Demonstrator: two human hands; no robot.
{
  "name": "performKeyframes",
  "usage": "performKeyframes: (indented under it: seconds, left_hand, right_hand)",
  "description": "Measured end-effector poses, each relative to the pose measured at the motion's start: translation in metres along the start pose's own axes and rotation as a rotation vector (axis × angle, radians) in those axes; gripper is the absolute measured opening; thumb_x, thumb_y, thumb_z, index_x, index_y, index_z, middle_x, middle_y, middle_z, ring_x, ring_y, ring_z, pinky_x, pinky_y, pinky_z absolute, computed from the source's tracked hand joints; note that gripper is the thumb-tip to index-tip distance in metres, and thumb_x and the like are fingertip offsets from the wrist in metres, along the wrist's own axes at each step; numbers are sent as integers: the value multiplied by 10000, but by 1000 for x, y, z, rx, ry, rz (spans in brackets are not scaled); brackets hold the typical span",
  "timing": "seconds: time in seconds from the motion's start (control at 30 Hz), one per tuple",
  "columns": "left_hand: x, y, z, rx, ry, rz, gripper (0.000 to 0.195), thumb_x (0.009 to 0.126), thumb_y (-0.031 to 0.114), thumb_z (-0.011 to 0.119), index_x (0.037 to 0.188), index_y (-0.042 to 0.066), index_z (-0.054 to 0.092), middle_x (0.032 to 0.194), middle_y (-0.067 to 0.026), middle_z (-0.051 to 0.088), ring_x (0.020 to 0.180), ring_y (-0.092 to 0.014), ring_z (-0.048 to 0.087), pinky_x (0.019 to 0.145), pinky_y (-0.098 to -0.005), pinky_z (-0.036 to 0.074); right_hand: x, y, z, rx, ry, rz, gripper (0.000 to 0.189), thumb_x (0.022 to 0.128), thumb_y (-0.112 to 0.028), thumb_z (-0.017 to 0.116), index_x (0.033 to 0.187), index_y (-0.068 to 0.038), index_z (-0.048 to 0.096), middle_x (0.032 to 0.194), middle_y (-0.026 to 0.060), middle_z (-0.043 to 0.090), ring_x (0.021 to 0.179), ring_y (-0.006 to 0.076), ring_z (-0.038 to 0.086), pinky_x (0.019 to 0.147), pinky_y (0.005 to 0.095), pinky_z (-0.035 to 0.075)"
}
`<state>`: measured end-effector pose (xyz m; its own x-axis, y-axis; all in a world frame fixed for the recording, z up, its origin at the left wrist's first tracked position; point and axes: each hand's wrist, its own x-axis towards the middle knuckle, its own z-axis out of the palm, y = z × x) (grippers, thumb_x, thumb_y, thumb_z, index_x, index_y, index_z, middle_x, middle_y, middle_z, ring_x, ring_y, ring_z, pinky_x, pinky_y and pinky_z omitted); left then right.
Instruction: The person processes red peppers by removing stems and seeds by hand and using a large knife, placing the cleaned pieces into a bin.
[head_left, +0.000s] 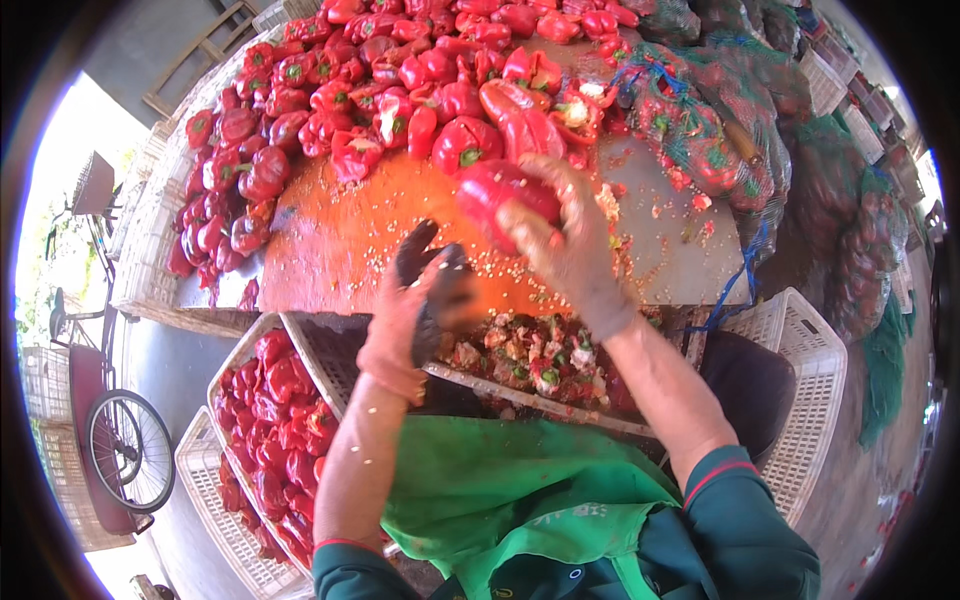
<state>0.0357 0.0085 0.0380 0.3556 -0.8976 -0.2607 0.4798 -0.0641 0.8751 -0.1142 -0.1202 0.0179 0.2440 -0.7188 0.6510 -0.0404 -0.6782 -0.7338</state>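
My right hand (577, 240), in a dirty pale glove, grips a red bell pepper (491, 196) above an orange cutting board (330, 232). Seeds are scattered over the board. Lower and to the left, my left hand (427, 281) wears a dark-palmed glove and is partly blurred. Its fingers are apart, and I see nothing held in it. It hovers at the board's near edge. Just beyond the held pepper lie another whole red pepper (466, 144) and a cut-open pepper (521, 124). Below my hands is a crate of pepper cores and scraps (536, 356).
A large heap of red peppers (360, 67) covers the table's far side. Mesh sacks of peppers (697, 142) crowd the right, with a wooden handle (742, 142) among them. A plastic crate of red peppers (281, 427) stands at lower left. Another white crate (814, 390) stands right.
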Motion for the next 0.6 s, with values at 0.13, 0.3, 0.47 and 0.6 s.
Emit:
performKeyframes:
  seconds: [0.13, 0.3, 0.47, 0.6]
  left_hand:
    - [32, -42, 21, 76, -200, 362, 386, 929, 47, 584, 1312, 40, 540, 1260, -132, 559, 1134, -261, 573, 959, -361, 504]
    - [25, -64, -15, 223, -175, 443, 464, 924, 277, 555, 1323, 50, 487, 1231, -139, 569, 1127, -250, 574, 972, -388, 475]
    - [32, -78, -17, -335, -258, 130, 367, 959, 240, 508, 1281, 63, 505, 1217, -122, 582, 1099, -234, 590, 953, -375, 488]
    - [34, -80, -21, -298, -233, 199, 276, 987, 133, 492, 1256, 83, 527, 1199, -97, 601, 1081, -216, 604, 932, -363, 511]
  right_hand:
    - [-12, -32, -14, 6, 24, -152, 515, 819, -125, 705, 1284, 4, 524, 1268, 185, 546, 1207, 348, 521, 1022, 437, 422]
    - [-26, -47, -14, -71, -111, -149, 581, 750, -182, 780, 1269, -48, 558, 1147, 174, 553, 1078, 351, 527, 933, 451, 449]
    - [-28, -53, -16, -74, -125, -114, 594, 748, -210, 793, 1269, -49, 557, 1120, 182, 550, 1064, 363, 529, 911, 442, 463]
    - [-32, -53, -5, -104, -111, -119, 571, 763, -222, 780, 1260, -49, 560, 1088, 179, 558, 1016, 371, 547, 886, 454, 474]
